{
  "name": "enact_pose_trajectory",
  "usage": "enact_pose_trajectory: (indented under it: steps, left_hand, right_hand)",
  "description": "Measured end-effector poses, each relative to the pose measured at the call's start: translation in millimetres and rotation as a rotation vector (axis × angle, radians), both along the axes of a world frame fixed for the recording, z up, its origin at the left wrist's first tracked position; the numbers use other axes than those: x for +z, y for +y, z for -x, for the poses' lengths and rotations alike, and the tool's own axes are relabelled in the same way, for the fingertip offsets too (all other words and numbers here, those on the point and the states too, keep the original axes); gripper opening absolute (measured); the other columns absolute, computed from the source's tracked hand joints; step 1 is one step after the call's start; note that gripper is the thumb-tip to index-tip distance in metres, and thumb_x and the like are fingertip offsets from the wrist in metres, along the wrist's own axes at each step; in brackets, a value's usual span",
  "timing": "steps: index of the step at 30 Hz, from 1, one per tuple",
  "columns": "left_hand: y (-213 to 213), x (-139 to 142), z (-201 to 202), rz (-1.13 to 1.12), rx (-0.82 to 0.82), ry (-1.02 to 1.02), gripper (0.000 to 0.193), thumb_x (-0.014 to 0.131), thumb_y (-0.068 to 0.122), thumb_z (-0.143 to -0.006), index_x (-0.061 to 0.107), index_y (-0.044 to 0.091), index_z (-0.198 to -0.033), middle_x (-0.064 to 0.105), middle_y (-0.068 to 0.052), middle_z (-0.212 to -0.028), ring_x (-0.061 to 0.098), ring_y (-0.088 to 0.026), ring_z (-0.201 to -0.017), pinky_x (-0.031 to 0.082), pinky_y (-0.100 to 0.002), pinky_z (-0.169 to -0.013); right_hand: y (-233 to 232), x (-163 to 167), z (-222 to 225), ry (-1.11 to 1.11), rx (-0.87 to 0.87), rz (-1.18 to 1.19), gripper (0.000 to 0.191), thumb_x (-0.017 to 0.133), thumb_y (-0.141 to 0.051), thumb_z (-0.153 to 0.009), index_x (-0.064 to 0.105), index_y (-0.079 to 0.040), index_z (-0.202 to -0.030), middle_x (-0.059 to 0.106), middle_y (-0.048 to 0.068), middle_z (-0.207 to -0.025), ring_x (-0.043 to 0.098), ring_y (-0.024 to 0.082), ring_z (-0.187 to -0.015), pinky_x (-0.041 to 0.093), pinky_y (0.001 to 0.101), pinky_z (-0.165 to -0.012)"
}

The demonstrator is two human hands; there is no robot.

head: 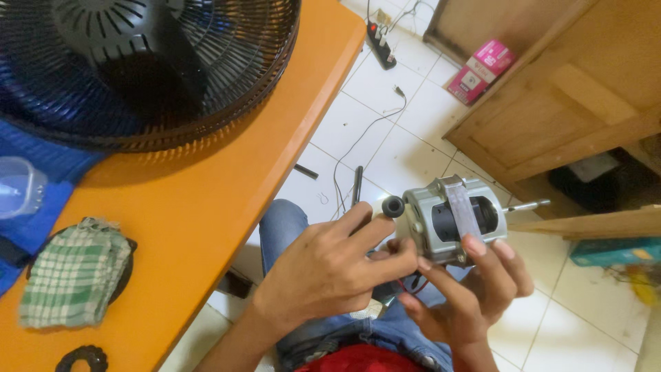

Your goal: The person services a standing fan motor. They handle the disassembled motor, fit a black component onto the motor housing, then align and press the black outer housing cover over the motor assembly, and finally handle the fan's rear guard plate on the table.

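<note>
Orange laminate covers the tabletop (pixel 227 186), which runs diagonally across the left half of the view. A black fan guard (pixel 138 69) is laid flat on its far end, partly over a blue cloth (pixel 41 165). A clear plastic container (pixel 19 186) is seen at the left edge, and a green checked rag (pixel 72 272) is draped over a dark round part nearer the front. A small black ring (pixel 82 358) is placed at the bottom edge of the tabletop.

White floor tiles (pixel 385 138) are seen to the right of the tabletop. A black power strip (pixel 381 45) and a thin cable (pixel 365 134) are spread across them, and a pink box (pixel 480 70) is set against a wooden cabinet (pixel 571 103). A wooden plank (pixel 599 224) and a teal box (pixel 615 251) are seen at the right edge.

A grey fan motor (pixel 451 219) is held above the lap, off the tabletop, over blue jeans (pixel 282 227). Its thin shaft is pointed to the right, toward the cabinet. The left hand (pixel 323 275) is closed against the motor's left end, with thumb and forefinger pinched by a black knob (pixel 393 206). The right hand (pixel 468 296) is cupped beneath the motor, fingers curled up onto its casing. Red wires are glimpsed between the hands.
</note>
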State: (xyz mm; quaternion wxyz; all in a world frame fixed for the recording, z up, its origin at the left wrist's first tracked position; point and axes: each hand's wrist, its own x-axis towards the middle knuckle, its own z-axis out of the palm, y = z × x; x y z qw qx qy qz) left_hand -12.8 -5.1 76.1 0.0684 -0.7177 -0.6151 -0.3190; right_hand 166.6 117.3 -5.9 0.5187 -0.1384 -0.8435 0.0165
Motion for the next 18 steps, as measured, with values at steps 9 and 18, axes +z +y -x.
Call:
enact_pose_trajectory:
  steps: [9,18]
  left_hand:
    - [-0.1,14.8,-0.2,0.042,-0.021,-0.092,0.02,0.07,0.008,-0.082,0.064,0.013,-0.1,0.062,-0.003,-0.094,0.065,-0.023,-0.086,0.052,-0.037,-0.062]
    - [-5.0,32.4,-15.6,0.169,0.091,-0.307,0.011,0.067,0.012,-0.092,0.06,0.004,-0.094,0.066,-0.013,-0.087,0.07,-0.031,-0.082,0.054,-0.044,-0.063]
  right_hand:
    - [-13.6,-23.9,-1.6,-0.002,-0.1,0.031,0.037,0.081,-0.048,-0.09,0.072,-0.019,-0.111,0.053,0.01,-0.141,0.036,0.033,-0.136,0.037,0.0441,-0.115]
    - [-15.1,-17.6,-1.6,-0.002,-0.049,0.041,0.03,0.086,-0.036,-0.088,0.074,-0.02,-0.11,0.055,0.009,-0.141,0.038,0.033,-0.139,0.039,0.0425,-0.116]
